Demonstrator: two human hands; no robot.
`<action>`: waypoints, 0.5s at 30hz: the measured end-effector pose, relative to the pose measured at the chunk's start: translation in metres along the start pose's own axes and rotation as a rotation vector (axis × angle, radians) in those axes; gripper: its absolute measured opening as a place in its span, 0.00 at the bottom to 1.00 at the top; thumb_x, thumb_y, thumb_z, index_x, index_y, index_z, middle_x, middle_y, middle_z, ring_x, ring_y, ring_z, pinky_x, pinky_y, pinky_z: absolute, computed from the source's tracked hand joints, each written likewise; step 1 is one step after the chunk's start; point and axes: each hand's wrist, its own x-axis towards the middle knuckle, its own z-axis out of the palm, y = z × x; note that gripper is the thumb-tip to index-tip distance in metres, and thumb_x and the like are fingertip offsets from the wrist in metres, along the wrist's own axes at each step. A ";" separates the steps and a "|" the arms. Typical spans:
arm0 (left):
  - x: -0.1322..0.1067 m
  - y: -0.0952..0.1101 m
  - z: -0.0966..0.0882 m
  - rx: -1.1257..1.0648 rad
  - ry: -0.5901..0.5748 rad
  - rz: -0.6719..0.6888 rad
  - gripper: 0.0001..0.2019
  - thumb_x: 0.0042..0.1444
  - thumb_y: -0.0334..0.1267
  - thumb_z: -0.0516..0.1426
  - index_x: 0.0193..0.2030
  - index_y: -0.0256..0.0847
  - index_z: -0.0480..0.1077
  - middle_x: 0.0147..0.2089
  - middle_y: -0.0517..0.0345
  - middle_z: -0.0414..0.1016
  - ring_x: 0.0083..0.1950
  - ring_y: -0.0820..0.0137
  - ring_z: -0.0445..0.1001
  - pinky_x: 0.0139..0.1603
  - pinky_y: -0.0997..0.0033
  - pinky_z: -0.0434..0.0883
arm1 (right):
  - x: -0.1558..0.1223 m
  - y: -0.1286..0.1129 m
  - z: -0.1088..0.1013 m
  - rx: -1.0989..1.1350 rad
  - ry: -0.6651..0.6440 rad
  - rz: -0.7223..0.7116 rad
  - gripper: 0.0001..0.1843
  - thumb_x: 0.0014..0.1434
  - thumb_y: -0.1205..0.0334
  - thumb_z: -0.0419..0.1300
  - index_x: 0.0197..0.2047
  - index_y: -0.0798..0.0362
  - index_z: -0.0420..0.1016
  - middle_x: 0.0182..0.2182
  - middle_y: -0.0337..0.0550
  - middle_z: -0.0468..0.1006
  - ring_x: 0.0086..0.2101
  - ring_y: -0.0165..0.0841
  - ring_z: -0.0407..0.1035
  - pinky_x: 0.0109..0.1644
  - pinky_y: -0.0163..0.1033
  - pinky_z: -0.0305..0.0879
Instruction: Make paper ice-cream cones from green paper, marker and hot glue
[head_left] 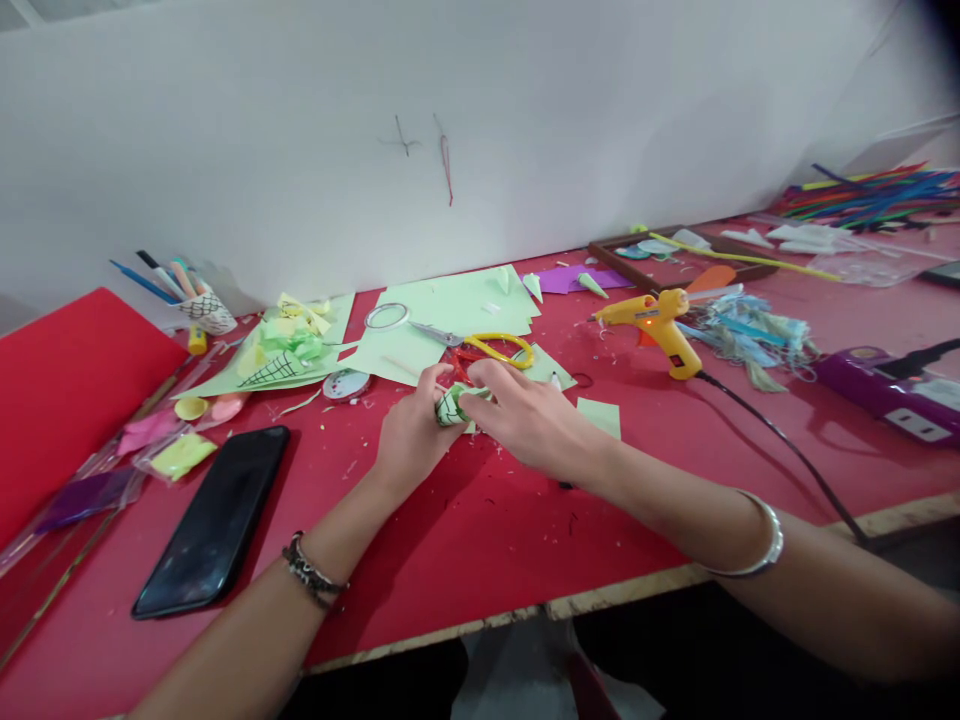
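Note:
My left hand point(411, 428) and my right hand point(525, 410) meet at the middle of the red table point(480, 540). Together they pinch a small light green paper cone point(452, 405) with a black grid drawn on it. The left fingers wrap its near end, the right fingers press its far end. Just behind the hands lie yellow-handled scissors point(480, 345) on light green paper sheets point(450, 320). A yellow glue gun point(660, 322) stands to the right, its cord running off the table's front edge.
A black phone point(214, 520) lies at front left beside a red sheet point(67, 385). A cup of pens point(199, 305) and paper scraps point(289, 345) sit at back left. A purple power strip point(892, 395), threads point(750, 335) and pipe cleaners point(877, 195) fill the right.

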 end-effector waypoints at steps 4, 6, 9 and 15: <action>0.000 0.000 0.000 -0.001 -0.010 0.000 0.26 0.47 0.39 0.56 0.54 0.41 0.55 0.27 0.60 0.72 0.29 0.65 0.71 0.23 0.76 0.56 | 0.000 -0.002 0.002 0.115 0.008 0.034 0.10 0.60 0.67 0.43 0.34 0.54 0.64 0.40 0.48 0.64 0.35 0.32 0.61 0.24 0.32 0.49; 0.000 0.000 -0.001 -0.020 -0.018 0.000 0.26 0.47 0.39 0.56 0.53 0.41 0.55 0.26 0.61 0.71 0.28 0.66 0.71 0.23 0.76 0.56 | 0.000 -0.002 0.003 0.165 0.017 0.061 0.11 0.60 0.65 0.44 0.32 0.54 0.65 0.39 0.47 0.62 0.29 0.28 0.60 0.24 0.33 0.51; 0.002 -0.002 0.000 -0.102 -0.040 0.007 0.27 0.45 0.38 0.56 0.53 0.41 0.54 0.25 0.62 0.71 0.27 0.67 0.70 0.23 0.76 0.56 | 0.000 0.000 0.004 0.255 0.078 0.028 0.11 0.60 0.63 0.46 0.31 0.54 0.67 0.38 0.46 0.60 0.28 0.26 0.59 0.28 0.34 0.58; 0.004 -0.005 0.003 -0.302 -0.066 0.096 0.29 0.43 0.32 0.57 0.53 0.40 0.53 0.26 0.65 0.71 0.28 0.72 0.70 0.27 0.77 0.62 | 0.002 0.011 0.010 0.475 0.309 -0.054 0.07 0.56 0.65 0.52 0.38 0.53 0.68 0.38 0.45 0.61 0.40 0.32 0.61 0.41 0.38 0.63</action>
